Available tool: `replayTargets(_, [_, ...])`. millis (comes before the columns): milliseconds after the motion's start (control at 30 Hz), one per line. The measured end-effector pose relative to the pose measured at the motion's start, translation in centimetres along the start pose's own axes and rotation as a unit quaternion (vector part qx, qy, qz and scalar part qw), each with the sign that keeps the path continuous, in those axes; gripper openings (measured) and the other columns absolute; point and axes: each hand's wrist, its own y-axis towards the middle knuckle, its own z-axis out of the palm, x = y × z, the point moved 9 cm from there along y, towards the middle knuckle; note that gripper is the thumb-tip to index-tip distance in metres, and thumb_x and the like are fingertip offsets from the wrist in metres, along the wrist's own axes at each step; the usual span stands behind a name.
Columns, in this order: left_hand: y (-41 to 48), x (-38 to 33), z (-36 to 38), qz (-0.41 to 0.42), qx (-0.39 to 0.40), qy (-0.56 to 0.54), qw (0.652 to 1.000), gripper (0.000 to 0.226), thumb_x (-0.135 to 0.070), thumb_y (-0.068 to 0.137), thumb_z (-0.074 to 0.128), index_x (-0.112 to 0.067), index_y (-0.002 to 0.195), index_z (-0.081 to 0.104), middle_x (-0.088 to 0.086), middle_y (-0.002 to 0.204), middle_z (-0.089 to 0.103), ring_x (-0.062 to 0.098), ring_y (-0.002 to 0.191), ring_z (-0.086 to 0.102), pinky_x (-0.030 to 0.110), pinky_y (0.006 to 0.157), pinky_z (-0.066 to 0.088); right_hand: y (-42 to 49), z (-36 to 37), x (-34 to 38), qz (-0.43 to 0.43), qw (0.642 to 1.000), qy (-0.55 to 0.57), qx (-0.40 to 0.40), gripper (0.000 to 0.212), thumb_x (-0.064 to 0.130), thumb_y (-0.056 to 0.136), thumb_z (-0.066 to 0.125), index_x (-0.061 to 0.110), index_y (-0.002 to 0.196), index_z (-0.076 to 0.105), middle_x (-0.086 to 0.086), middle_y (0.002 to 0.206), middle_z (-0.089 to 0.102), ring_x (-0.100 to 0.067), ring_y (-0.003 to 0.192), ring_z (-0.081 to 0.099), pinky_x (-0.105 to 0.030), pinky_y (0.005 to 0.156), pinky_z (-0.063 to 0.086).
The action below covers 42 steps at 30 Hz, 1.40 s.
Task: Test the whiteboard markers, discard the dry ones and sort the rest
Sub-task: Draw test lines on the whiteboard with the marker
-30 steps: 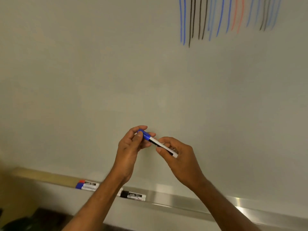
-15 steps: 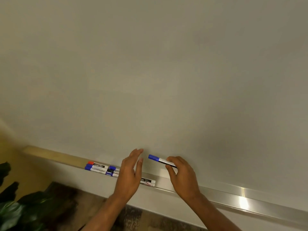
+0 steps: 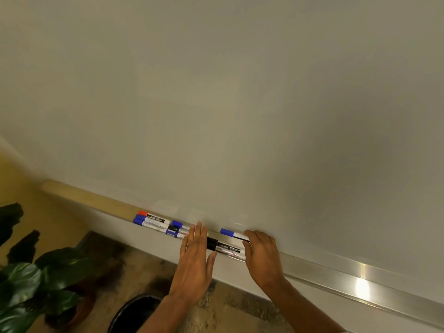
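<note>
Head view: right hand (image 3: 262,255) grips a blue-capped white marker (image 3: 234,234) over the metal ledge (image 3: 336,267), left hand (image 3: 195,255) flat and empty; sorting calls for laying it among the blues

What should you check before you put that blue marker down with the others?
1. Marker held firmly: ok. The right hand grips the blue-capped marker by its barrel.
2. Cap on: ok, the blue cap sits on its end.
3. Landing spot free: cannot tell. The black-capped marker already lies on the tray just below it.
4. Other hand clear: not ok. The left hand is flat and open, fingers over the tray and part of the row.
5. Colours grouped: cannot tell. The red-capped marker lies beside blue and black ones.
6. Bin within reach: ok, it stands below.
</note>
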Motion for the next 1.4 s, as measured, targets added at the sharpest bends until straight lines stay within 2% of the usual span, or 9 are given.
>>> replayTargets(100, [0.3,1.4,1.3,-0.014,0.014,0.009,1.000,0.072,-0.064,0.102,0.013,-0.031,0.161,-0.013,-0.011,0.169,-0.016,0.006,0.155,-0.019,0.025,0.123,-0.018,0.0,3.4,-0.3,0.003,0.999,-0.020,0.042,0.037,0.011,0.070,0.088,0.015,0.104,0.073,-0.003,0.096,0.075,-0.022,0.086,0.071,-0.037,0.081,0.058])
replayTargets(267, [0.5,2.9,3.2,-0.047,0.056,0.010,0.997,0.087,-0.078,0.086,-0.014,-0.029,0.157,-0.020,-0.011,0.163,-0.031,0.005,0.150,-0.030,0.025,0.118,-0.023,0.2,6.8,-0.3,-0.008,0.995,-0.059,0.076,0.052,0.012,0.053,0.095,0.016,0.101,0.075,-0.001,0.094,0.075,-0.019,0.083,0.071,-0.035,0.079,0.059])
replayTargets(433, [0.3,4.2,4.4,-0.086,0.084,0.005,0.993,0.094,-0.086,0.071,-0.027,-0.036,0.151,-0.030,-0.014,0.159,-0.038,0.006,0.148,-0.035,0.025,0.117,-0.026,0.1,9.6,-0.4,-0.014,0.993,-0.070,0.093,0.059,0.015,0.053,0.097,0.015,0.108,0.073,-0.003,0.101,0.075,-0.020,0.091,0.072,-0.036,0.086,0.059])
replayTargets(800, [0.3,5.1,5.4,-0.085,0.087,-0.019,0.992,0.098,-0.086,0.076,-0.021,-0.032,0.158,-0.015,-0.010,0.167,-0.023,0.007,0.152,-0.027,0.030,0.124,-0.017,-0.4,11.0,-0.2,-0.037,0.994,-0.078,0.070,0.061,0.012,0.054,0.096,0.007,0.110,0.073,-0.012,0.107,0.074,-0.028,0.097,0.071,-0.046,0.089,0.058])
replayTargets(1133, [0.1,3.9,4.5,-0.072,0.072,-0.012,0.995,0.096,-0.085,0.078,-0.023,-0.033,0.158,-0.014,-0.010,0.168,-0.022,0.006,0.152,-0.026,0.027,0.121,-0.019,-1.0,9.0,0.0,-0.052,0.998,-0.035,0.021,0.053,0.016,0.060,0.095,0.009,0.108,0.073,-0.009,0.105,0.074,-0.026,0.095,0.071,-0.043,0.089,0.058])
replayTargets(1233, [0.0,2.8,3.8,-0.059,0.063,-0.014,0.996,0.095,-0.084,0.081,-0.021,-0.032,0.159,-0.011,-0.009,0.168,-0.020,0.007,0.153,-0.025,0.032,0.126,-0.013,-1.8,6.8,0.5,-0.071,0.996,-0.025,-0.041,0.026,0.027,0.091,0.070,0.008,0.108,0.073,-0.009,0.106,0.074,-0.026,0.098,0.071,-0.042,0.094,0.053])
replayTargets(1300, [0.1,1.7,3.3,-0.045,0.043,-0.022,0.998,0.090,-0.081,0.088,-0.014,-0.029,0.161,-0.006,-0.007,0.169,-0.015,0.007,0.154,-0.022,0.037,0.129,-0.006,-2.3,4.9,1.0,-0.080,0.995,-0.008,-0.062,0.051,0.037,0.107,0.030,0.008,0.110,0.073,-0.009,0.109,0.073,-0.025,0.102,0.070,-0.042,0.098,0.050])
replayTargets(1333, [0.1,1.0,3.0,-0.032,0.032,-0.022,0.999,0.086,-0.078,0.093,-0.009,-0.026,0.161,-0.003,-0.006,0.169,-0.012,0.007,0.154,-0.020,0.037,0.129,-0.005,-2.5,4.0,1.1,-0.081,0.994,0.002,-0.067,0.056,0.038,0.107,0.025,0.008,0.112,0.072,-0.009,0.112,0.073,-0.026,0.106,0.068,-0.043,0.099,0.050])
replayTargets(1400, [-0.1,-0.2,2.4,-0.015,0.016,-0.013,1.000,0.079,-0.072,0.100,0.000,-0.023,0.162,0.001,-0.005,0.170,-0.008,0.006,0.155,-0.019,0.035,0.128,-0.007,-3.0,2.2,1.3,-0.080,0.993,0.021,-0.079,0.044,0.032,0.105,0.035,0.008,0.117,0.070,-0.009,0.119,0.070,-0.027,0.114,0.064,-0.046,0.103,0.048])
